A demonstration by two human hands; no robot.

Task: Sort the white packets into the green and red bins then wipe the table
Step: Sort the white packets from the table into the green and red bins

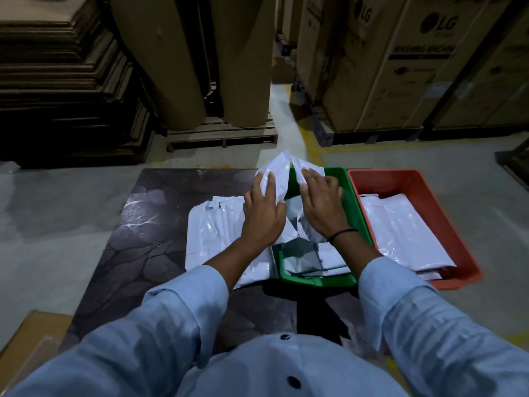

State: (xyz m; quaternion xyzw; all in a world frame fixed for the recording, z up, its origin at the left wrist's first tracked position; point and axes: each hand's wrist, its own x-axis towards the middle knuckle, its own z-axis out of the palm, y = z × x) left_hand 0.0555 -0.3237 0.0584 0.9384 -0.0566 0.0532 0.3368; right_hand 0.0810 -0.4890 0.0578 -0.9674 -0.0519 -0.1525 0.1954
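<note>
A bent white packet (279, 170) stands up over the left rim of the green bin (356, 213). My left hand (263, 210) presses its left half with straight fingers, and my right hand (322, 202) presses its right half from above the bin. More white packets (315, 259) lie inside the green bin. A flat stack of white packets (213, 233) lies on the dark table (148, 247), left of the bin and partly under my left arm. The red bin (463, 253) to the right holds white packets (406, 230).
Both bins sit side by side at the table's right end. Beyond the table stand large cardboard rolls (177, 58) on a wooden pallet (223, 133), stacked flat cardboard (63, 81) at left and big cartons (400, 61) at right. A cardboard sheet (28, 333) lies at lower left.
</note>
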